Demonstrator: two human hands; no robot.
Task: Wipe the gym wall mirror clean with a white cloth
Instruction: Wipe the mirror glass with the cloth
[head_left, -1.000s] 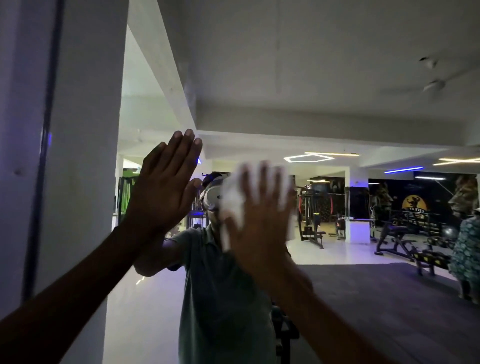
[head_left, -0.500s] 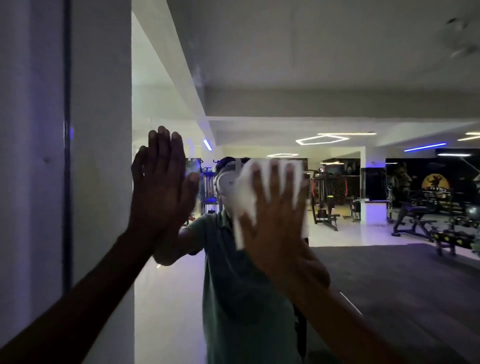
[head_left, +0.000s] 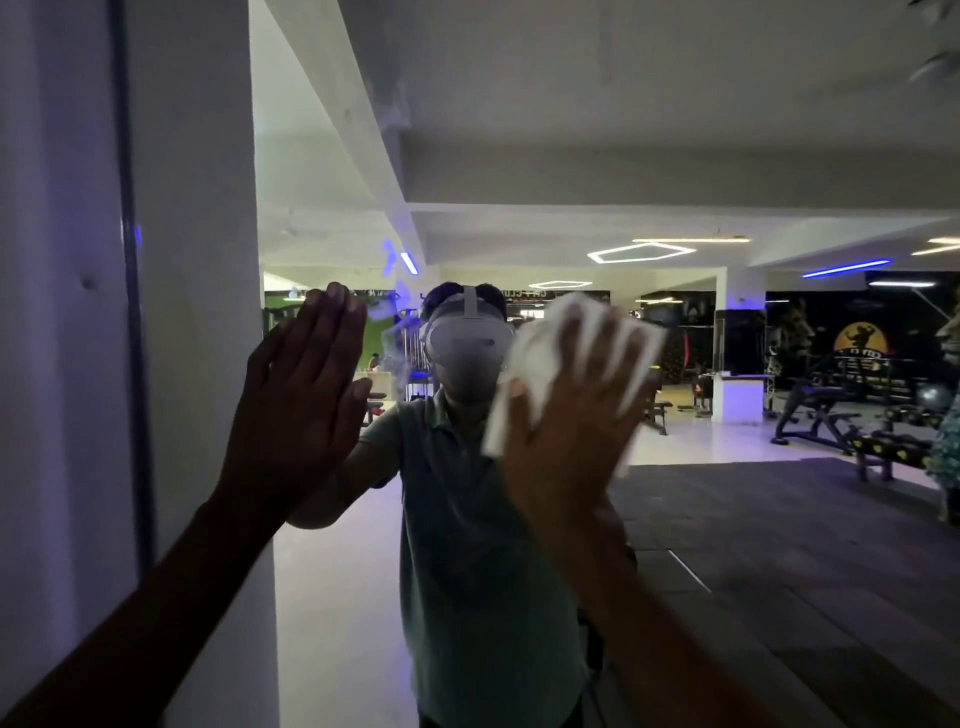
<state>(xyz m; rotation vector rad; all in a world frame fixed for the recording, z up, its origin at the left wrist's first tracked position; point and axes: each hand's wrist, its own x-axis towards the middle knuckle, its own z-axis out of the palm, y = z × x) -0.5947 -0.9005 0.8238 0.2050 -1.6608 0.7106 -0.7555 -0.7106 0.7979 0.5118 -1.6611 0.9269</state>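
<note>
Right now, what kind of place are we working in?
Most likely a gym, seen reflected in a wall mirror. A weight bench stands on the floor, a bodybuilder logo marks the far wall, and the right hand presses a white cloth to the glass.

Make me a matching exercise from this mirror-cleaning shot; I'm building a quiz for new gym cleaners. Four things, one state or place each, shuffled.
Things:
1. left hand
2. right hand
3. cloth
4. mirror

States or places:
A. white, under spread fingers
B. bare, flat against the glass
C. presses the cloth to the glass
D. shows a smeary haze near the top

Pairs: 1-B, 2-C, 3-A, 4-D
</note>
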